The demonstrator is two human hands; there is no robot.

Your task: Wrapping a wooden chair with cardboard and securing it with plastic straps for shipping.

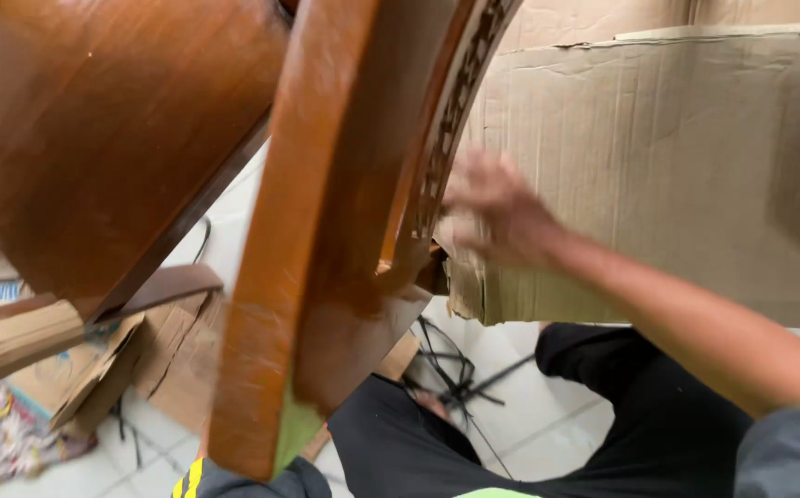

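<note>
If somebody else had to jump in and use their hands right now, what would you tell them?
Right hand: reaching forward, blurred with motion, at the edge of the big cardboard sheet, next to the carved wooden piece. Whether it is gripping anything cannot be told.
Left hand: hidden behind the curved wooden furniture part; only a sleeve with yellow stripes shows beneath it.
The furniture is tilted up close to the camera. Torn cardboard scraps and black cords lie on the white tiled floor.
Done: the wood in view is bare of wrapping.
Left: the cardboard sheet is beside the wood, not around it.
</note>
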